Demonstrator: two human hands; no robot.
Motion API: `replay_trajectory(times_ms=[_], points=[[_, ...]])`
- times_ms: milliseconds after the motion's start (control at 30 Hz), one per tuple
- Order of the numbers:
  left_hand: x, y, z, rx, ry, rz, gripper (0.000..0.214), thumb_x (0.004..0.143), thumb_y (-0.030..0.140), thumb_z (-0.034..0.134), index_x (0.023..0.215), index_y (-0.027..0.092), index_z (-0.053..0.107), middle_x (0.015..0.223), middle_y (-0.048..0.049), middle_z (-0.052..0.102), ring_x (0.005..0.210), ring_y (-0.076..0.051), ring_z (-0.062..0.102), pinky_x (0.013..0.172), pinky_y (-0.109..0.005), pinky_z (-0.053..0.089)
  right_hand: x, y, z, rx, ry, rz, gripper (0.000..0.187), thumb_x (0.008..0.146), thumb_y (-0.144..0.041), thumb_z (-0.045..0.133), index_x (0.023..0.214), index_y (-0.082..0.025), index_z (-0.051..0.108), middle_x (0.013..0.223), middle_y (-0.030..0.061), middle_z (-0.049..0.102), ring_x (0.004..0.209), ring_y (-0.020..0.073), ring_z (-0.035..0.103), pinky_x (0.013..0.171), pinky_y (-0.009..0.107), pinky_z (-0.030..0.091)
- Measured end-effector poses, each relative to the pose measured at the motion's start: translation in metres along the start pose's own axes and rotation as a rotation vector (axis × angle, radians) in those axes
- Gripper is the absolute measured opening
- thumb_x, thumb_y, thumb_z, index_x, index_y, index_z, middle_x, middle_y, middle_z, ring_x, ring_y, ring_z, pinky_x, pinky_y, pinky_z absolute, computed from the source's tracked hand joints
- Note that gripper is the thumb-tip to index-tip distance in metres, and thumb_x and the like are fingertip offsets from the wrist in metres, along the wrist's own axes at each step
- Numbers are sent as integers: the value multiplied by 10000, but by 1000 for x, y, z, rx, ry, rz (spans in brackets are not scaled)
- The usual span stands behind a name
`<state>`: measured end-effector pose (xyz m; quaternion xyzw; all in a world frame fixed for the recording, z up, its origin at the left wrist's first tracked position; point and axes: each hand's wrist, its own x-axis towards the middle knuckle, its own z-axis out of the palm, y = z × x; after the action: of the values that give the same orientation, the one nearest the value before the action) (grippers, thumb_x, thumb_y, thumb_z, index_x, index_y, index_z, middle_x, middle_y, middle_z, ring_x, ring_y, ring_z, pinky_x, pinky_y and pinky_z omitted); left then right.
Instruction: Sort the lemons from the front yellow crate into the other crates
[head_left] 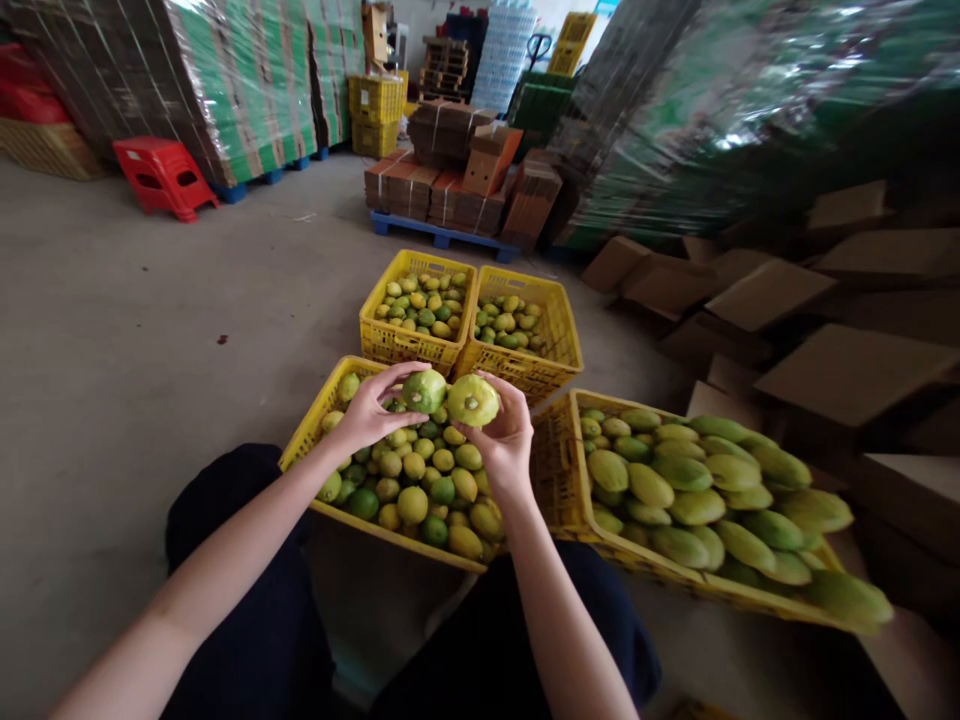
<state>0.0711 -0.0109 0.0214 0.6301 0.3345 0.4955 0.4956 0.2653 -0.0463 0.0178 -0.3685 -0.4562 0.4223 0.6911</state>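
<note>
Between thumb and fingers, my left hand holds a green lemon with its stem end facing me. A yellower lemon is gripped the same way in my right hand. The two fruits are side by side, almost touching, above a yellow crate full of green and yellow lemons. This crate stands between my knees, and my hands and forearms hide part of it.
Two more yellow crates, one at back left and one at back right, hold lemons. At right, another crate is heaped with green-yellow fruit. Cardboard boxes lie beyond it. A red stool and a blue pallet stand farther off.
</note>
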Motion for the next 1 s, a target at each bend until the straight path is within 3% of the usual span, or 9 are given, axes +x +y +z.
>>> replay_trajectory(times_ms=[333,533,1000], points=[[2,-10,-3,61,-20,178,568,743,375,878,1252,235,669,1381,-122,668,1265,-275,646,997,-363,580,3,4,-4,-110,-29,-103,596,589,-206,926,1137,-275,699,1260,53,710,1259,290,620,1138,466,468],[1,-7,-5,97,-22,236,499,778,307,852,1241,243,677,1379,-119,668,1302,-272,622,995,-353,577,2,7,-6,-148,-53,-125,590,620,-212,912,1158,-292,682,1262,45,703,1272,286,613,1140,472,466],[0,0,-4,79,-2,191,441,754,209,844,1171,243,704,1366,-106,676,1294,-268,618,1010,-367,550,2,8,-4,-145,-42,-105,584,613,-208,896,1152,-273,681,1263,58,699,1273,293,608,1148,477,456]])
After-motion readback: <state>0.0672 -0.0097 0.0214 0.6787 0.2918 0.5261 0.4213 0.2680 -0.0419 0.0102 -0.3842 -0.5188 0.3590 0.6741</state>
